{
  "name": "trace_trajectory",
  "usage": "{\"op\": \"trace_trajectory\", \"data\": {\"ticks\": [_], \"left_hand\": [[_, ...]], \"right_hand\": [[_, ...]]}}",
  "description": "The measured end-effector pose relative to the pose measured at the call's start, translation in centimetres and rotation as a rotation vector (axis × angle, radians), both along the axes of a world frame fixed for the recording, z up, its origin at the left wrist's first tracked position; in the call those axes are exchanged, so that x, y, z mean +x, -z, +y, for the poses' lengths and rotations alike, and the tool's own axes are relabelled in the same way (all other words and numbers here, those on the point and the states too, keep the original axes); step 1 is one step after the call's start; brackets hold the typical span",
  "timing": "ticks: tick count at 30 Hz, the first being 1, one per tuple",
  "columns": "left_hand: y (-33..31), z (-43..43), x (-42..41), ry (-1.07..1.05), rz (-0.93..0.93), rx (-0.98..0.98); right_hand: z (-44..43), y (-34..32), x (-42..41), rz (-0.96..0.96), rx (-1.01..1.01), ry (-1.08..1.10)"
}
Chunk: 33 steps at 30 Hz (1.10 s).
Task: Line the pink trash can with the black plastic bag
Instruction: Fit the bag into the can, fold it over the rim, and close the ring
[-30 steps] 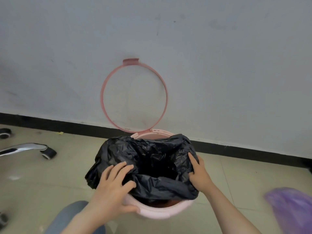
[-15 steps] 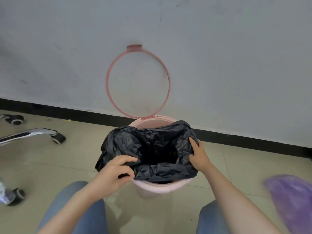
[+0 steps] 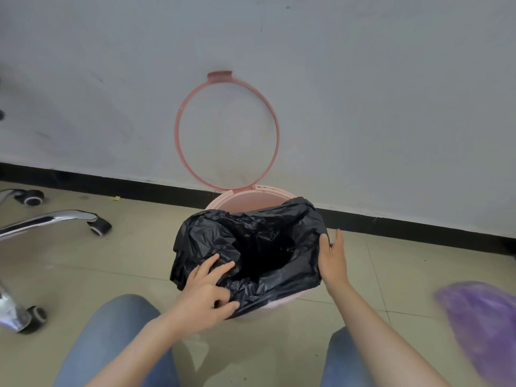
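The pink trash can (image 3: pixel 252 201) stands on the floor against the wall, its pink ring lid (image 3: pixel 178 141) flipped up. The black plastic bag (image 3: pixel 251 247) lies open in the can, folded over the left, front and right rim; the far rim is bare pink. My left hand (image 3: pixel 208 294) pinches the bag's front-left edge with thumb and fingers. My right hand (image 3: pixel 333 259) lies flat against the bag's right side, fingers straight, pressing it to the can's wall.
A chrome chair base with black casters (image 3: pixel 95 224) spreads across the floor at left. A blurred purple bag (image 3: pixel 485 328) sits at the right edge. My knees in blue jeans (image 3: pixel 111 339) flank the can. A black skirting (image 3: pixel 405 224) runs along the grey wall.
My left hand has shifted rightward along the front rim and gripped the bag's folded edge. The bag now covers more of the front rim. The view has pulled back a little.
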<state>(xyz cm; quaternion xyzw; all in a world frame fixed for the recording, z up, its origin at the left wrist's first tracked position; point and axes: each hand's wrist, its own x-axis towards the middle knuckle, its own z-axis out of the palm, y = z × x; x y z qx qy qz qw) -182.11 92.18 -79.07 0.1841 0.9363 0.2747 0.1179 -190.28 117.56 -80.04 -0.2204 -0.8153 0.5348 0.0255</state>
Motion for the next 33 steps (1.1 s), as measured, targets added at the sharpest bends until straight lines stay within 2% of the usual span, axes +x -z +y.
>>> {"op": "trace_trajectory", "data": {"ticks": [2, 4, 7, 9, 11, 13, 15, 17, 21, 24, 26, 28, 31, 33], "left_hand": [[0.4, 0.4, -0.3, -0.069, 0.045, 0.078], [-0.1, 0.9, -0.5, -0.087, 0.032, 0.018], [0.6, 1.0, -1.3, -0.071, 0.097, -0.185], [1.0, 0.8, -1.4, -0.049, 0.137, -0.186], [1.4, 0.4, -1.6, 0.016, 0.212, -0.233], [2.2, 0.2, -2.2, 0.021, 0.284, -0.326], [2.4, -0.1, -2.5, -0.019, 0.330, -0.331], [2.5, -0.5, -2.6, -0.054, 0.382, -0.314], [2.5, -1.3, -2.6, -0.090, 0.433, -0.351], [2.3, -1.8, -2.7, -0.121, 0.437, -0.389], [2.3, -2.0, -2.8, -0.140, 0.420, -0.388], [2.6, -2.1, -2.7, -0.145, 0.392, -0.414], [2.9, -1.6, -2.6, -0.158, 0.291, -0.345], [3.2, -1.6, -2.7, -0.173, 0.250, -0.235]], "right_hand": [[-0.2, -0.2, 1.9, 0.051, 0.039, 0.051], [0.0, -0.8, 4.3, 0.246, 0.322, -0.042], [1.0, -0.4, 7.0, 0.720, 0.867, -0.446], [1.5, 0.7, 7.7, 0.767, 1.116, -0.731], [1.2, 1.3, 7.8, 0.771, 1.195, -0.781], [1.1, 1.5, 7.6, 0.900, 1.243, -0.734], [1.2, 1.7, 7.7, 0.995, 1.238, -0.744], [1.3, 2.0, 8.1, 0.990, 1.244, -0.797], [1.2, 2.5, 7.5, 0.838, 1.382, -0.864], [1.3, 1.6, 6.8, 0.760, 1.410, -0.980], [1.4, 0.6, 7.0, 0.760, 1.260, -0.899], [0.8, -0.9, 6.4, 0.757, 1.069, -0.682], [-1.4, -3.0, 2.9, 0.466, 0.896, -0.353], [-2.1, -3.6, 0.0, 0.127, 0.776, -0.358]]}}
